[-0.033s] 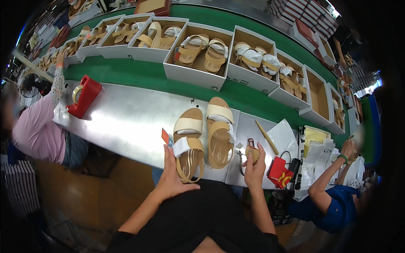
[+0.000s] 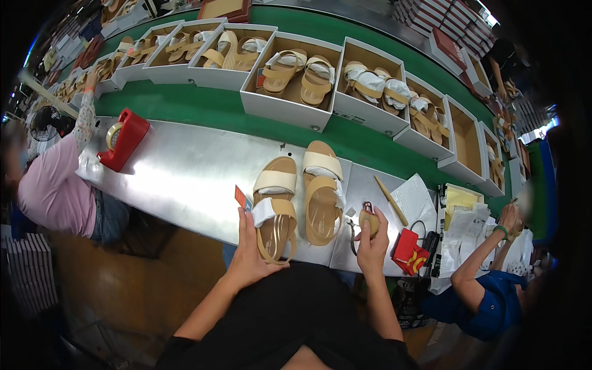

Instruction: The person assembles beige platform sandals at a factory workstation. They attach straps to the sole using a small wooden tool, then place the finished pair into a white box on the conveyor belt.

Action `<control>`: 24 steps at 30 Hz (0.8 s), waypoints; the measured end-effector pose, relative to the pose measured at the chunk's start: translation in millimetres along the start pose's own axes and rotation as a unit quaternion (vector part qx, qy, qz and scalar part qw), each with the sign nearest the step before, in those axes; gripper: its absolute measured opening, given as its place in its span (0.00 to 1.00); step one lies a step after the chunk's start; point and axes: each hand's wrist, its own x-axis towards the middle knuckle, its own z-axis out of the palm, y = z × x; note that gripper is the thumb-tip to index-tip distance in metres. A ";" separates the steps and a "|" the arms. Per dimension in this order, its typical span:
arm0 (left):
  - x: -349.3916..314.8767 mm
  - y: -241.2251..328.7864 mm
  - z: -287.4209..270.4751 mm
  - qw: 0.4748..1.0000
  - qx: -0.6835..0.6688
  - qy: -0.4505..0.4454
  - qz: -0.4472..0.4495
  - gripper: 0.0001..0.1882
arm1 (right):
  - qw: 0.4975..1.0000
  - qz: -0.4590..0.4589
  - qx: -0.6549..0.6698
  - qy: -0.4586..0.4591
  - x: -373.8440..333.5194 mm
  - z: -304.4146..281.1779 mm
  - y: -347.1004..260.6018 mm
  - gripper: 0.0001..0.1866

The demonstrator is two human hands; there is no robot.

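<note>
My left hand (image 2: 251,254) grips the heel side of the left sandal (image 2: 275,179), thumb by the back strap. This tan sandal has a cream front strap and white paper around its ankle strap; a red and blue hang tag (image 2: 242,197) sticks out beside it. Its mate, the right sandal (image 2: 322,206), lies alongside on the metal table (image 2: 191,169), toe pointing away, with white paper under its straps. Over the table to the right, my right hand (image 2: 372,243) is closed on a small tan block (image 2: 369,221). Its exact kind is unclear.
Open white shoe boxes (image 2: 287,105) with sandals line the green surface behind. A red tape dispenser (image 2: 125,140) stands left. Right are a tan stick (image 2: 390,200), white paper (image 2: 412,198) and a red pouch-like item (image 2: 409,251). Co-workers sit left (image 2: 55,185) and right (image 2: 487,302).
My left hand and the left sandal have shifted very slightly away and to the left. My right hand still holds the tan block.
</note>
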 end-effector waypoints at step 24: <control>58.4 99.1 -77.8 0.970 0.083 0.172 0.153 0.37 | 0.917 -0.380 0.082 -0.086 5.4 63.1 -142.5 0.13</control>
